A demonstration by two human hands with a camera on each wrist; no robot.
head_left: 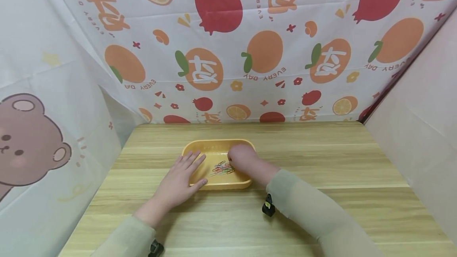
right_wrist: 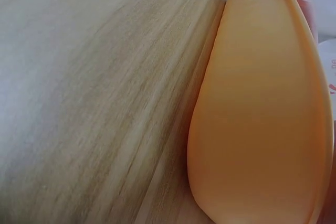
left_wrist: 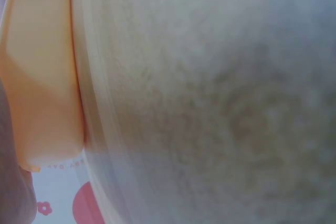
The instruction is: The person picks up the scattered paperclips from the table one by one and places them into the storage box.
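Observation:
A shallow yellow-orange tray [head_left: 225, 186] with rounded corners stands on the table, and a small heap of multicoloured paper clips [head_left: 223, 168] lies on its floor. My left hand [head_left: 178, 179] rests at the tray's left side, fingers spread over the rim and thumb by the front edge. Inside the right part of the tray, my right hand [head_left: 244, 158] is bent down with curled fingers beside the clips. Its fingertips are hidden, and I cannot tell whether they pinch a clip. Both wrist views show mostly the tray's outer wall [left_wrist: 44, 77].
The wooden table [head_left: 321, 209] extends around the tray. A fruit-print cloth [head_left: 228, 50] hangs behind its far edge, with pale sheets at both sides; the left one [head_left: 82, 130] bears a bear print. Each sleeve cuff has a small black device [head_left: 268, 206].

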